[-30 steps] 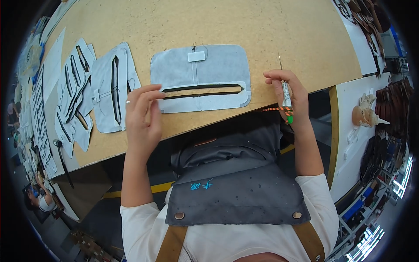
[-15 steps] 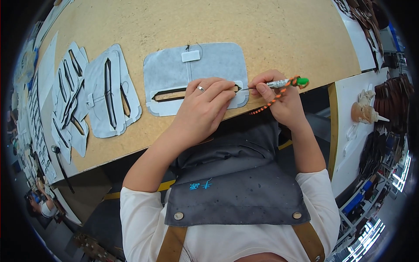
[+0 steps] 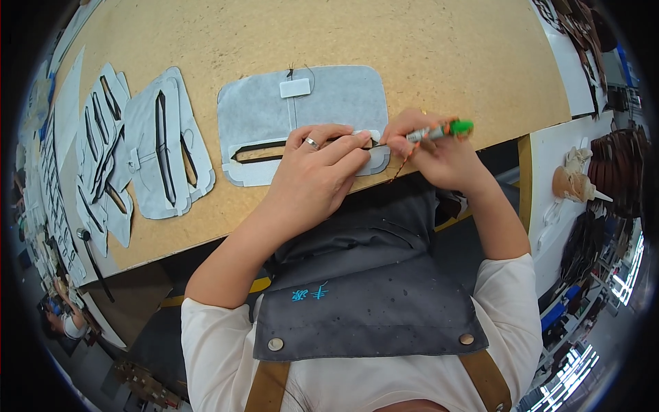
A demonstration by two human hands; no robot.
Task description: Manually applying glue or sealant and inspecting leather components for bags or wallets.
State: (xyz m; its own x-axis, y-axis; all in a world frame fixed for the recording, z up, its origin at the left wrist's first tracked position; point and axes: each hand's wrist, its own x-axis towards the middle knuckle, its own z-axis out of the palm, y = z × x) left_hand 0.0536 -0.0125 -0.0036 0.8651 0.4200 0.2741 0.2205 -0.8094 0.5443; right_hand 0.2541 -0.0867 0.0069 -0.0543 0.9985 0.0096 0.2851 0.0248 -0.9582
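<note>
While the left hand (image 3: 317, 172) presses flat on the grey slotted panel (image 3: 302, 120) at the workbench's (image 3: 425, 48) near edge, the right hand (image 3: 439, 147), pinching a green-capped tool (image 3: 436, 132), should probably keep its tip steady at the slot's right end.

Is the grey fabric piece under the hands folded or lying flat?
Flat: the grey fabric piece lies spread on the table.

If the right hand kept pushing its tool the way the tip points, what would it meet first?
The right hand points its tool leftward; it would probably first meet the left hand's fingertips on the grey panel. Depth is unclear.
</note>
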